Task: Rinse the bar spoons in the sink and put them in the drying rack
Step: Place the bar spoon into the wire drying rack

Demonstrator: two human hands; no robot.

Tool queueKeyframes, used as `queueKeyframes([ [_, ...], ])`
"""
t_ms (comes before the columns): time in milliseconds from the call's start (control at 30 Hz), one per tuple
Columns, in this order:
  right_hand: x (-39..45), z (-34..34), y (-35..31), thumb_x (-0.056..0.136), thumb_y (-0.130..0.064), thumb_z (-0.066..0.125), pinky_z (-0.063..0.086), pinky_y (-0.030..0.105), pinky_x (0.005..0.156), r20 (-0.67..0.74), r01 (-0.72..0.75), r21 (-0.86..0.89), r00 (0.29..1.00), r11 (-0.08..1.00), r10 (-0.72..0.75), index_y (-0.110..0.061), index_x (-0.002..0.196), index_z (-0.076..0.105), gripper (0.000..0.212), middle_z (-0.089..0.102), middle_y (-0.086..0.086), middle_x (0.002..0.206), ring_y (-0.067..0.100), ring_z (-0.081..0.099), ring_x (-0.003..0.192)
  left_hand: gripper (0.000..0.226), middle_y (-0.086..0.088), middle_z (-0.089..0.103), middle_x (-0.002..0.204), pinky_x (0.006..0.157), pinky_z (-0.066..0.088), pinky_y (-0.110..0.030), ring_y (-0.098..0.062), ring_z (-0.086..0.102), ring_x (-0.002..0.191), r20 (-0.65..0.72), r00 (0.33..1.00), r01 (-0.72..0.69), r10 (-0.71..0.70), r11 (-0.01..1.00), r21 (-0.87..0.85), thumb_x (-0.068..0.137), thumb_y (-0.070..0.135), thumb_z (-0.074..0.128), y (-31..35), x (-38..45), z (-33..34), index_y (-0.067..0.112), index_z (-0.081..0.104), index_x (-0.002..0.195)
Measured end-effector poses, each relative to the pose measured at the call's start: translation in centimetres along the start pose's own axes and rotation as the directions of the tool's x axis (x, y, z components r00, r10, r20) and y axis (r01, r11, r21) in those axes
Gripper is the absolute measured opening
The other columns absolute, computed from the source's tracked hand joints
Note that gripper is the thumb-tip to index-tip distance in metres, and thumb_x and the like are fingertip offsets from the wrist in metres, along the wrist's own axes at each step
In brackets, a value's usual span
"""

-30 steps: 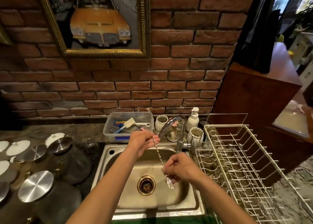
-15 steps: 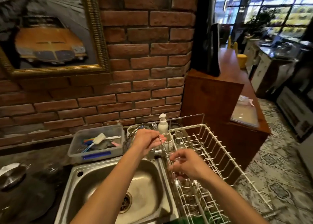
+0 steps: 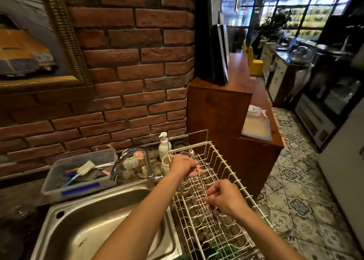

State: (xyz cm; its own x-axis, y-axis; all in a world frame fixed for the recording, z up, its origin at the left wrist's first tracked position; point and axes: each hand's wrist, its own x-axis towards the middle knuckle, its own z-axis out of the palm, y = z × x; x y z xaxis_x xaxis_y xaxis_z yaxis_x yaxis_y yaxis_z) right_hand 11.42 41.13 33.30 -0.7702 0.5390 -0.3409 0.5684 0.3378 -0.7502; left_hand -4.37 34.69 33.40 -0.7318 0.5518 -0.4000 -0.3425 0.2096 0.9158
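Note:
A thin twisted metal bar spoon [image 3: 201, 181] runs between my two hands above the white wire drying rack [image 3: 226, 165]. My left hand [image 3: 184, 165] pinches its upper end over the rack's far part. My right hand [image 3: 223, 197] grips its lower end just above the rack's wires; the spoon's tip is hidden under my fingers. The steel sink [image 3: 94, 226] lies to the left of the rack, below my left forearm, with its curved tap [image 3: 129, 160] behind.
A clear plastic tub [image 3: 78, 189] with brushes sits behind the sink. A white pump bottle [image 3: 163, 146] and small cups stand by the tap. A brick wall rises behind. A wooden counter [image 3: 236, 110] stands right of the rack, above a tiled floor.
Both hands carried the bar spoon from over the sink to the right, over the drying rack, and lowered it toward the wires. My view turned right with them.

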Motion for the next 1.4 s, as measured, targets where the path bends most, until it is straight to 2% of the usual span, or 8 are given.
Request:
queueKeyframes([
  [67,0.5,0.0,0.3,0.087,-0.004,0.067,0.059,0.022,0.057,0.004,-0.013,-0.022,1.0,1.0,0.014,-0.008,0.093,0.061,0.01,0.067,0.01,0.098,0.018,0.073,0.076,0.007,-0.023,0.066,0.08,0.046,0.056,-0.026,-0.023,0.07,0.054,-0.025,1.0,0.011,-0.009,0.994,0.105,0.092,-0.007,0.06,-0.4,0.7,0.9,-0.006,0.059,0.086],
  [200,1.4,0.5,0.3,0.088,-0.002,0.066,0.064,0.03,0.067,0.01,-0.036,-0.1,0.999,0.994,0.037,-0.005,0.099,0.061,0.012,0.069,0.014,0.099,0.022,0.076,0.079,0.008,-0.02,0.07,0.097,0.062,0.063,-0.033,-0.028,0.075,0.072,-0.164,0.986,0.033,0.027,0.936,0.349,0.086,0.002,0.072,-1.3,2.5,2.4,-0.003,0.065,0.087],
  [267,1.9,0.9,0.4,0.089,0.0,0.065,0.064,0.033,0.071,0.016,-0.045,-0.132,0.999,0.99,0.048,-0.004,0.1,0.06,0.013,0.07,0.014,0.1,0.022,0.076,0.081,0.011,-0.017,0.071,0.102,0.06,0.061,-0.029,-0.022,0.071,0.072,-0.236,0.969,0.052,0.08,0.861,0.506,0.086,0.004,0.073,-1.8,3.1,3.1,-0.001,0.068,0.093],
  [367,2.8,1.4,0.6,0.089,0.001,0.065,0.063,0.034,0.078,0.017,-0.039,-0.208,0.999,0.977,0.044,-0.002,0.101,0.063,0.012,0.071,0.014,0.102,0.021,0.075,0.088,0.016,-0.017,0.07,0.112,0.075,0.056,-0.03,-0.027,0.07,0.097,-0.281,0.947,0.085,0.153,0.726,0.682,0.092,0.003,0.063,-2.4,3.8,3.8,0.0,0.069,0.106],
  [533,3.9,2.1,0.9,0.088,0.009,0.061,0.062,0.036,0.081,0.05,0.003,-0.373,0.999,0.928,0.016,-0.004,0.105,0.06,0.022,0.067,0.012,0.103,0.023,0.072,0.091,0.024,-0.014,0.067,0.114,0.072,0.044,-0.032,-0.024,0.057,0.089,-0.237,0.944,0.087,0.231,0.517,0.851,0.096,0.0,0.044,-3.1,3.5,4.7,0.005,0.063,0.108],
  [700,4.5,2.8,1.1,0.088,0.011,0.055,0.055,0.028,0.083,0.064,0.055,-0.447,0.998,0.893,-0.029,-0.007,0.103,0.056,0.024,0.061,0.011,0.115,0.019,0.059,0.093,0.022,-0.007,0.07,0.115,0.086,0.05,-0.037,-0.025,0.065,0.105,-0.267,0.93,0.167,0.251,0.36,0.918,0.095,0.009,0.052,-4.1,3.4,5.0,0.014,0.066,0.112],
  [1000,4.7,3.4,2.0,0.089,0.01,0.051,0.057,0.033,0.079,0.111,0.096,-0.459,0.993,0.883,-0.05,-0.008,0.101,0.059,0.023,0.065,0.01,0.105,0.021,0.063,0.088,0.027,-0.005,0.071,0.112,0.084,0.049,-0.036,-0.024,0.066,0.108,-0.182,0.925,0.153,0.335,0.111,0.982,0.093,0.007,0.054,-5.1,3.4,5.4,0.019,0.068,0.113],
  [1400,4.7,3.3,2.5,0.088,0.008,0.053,0.054,0.033,0.068,0.126,0.109,-0.447,0.99,0.888,-0.058,-0.008,0.096,0.056,0.019,0.064,0.01,0.102,0.02,0.061,0.08,0.028,-0.007,0.069,0.116,0.085,0.051,-0.038,-0.026,0.065,0.111,-0.147,0.94,0.126,0.307,0.088,0.988,0.093,0.007,0.055,-4.8,3.1,5.3,0.016,0.066,0.117],
])
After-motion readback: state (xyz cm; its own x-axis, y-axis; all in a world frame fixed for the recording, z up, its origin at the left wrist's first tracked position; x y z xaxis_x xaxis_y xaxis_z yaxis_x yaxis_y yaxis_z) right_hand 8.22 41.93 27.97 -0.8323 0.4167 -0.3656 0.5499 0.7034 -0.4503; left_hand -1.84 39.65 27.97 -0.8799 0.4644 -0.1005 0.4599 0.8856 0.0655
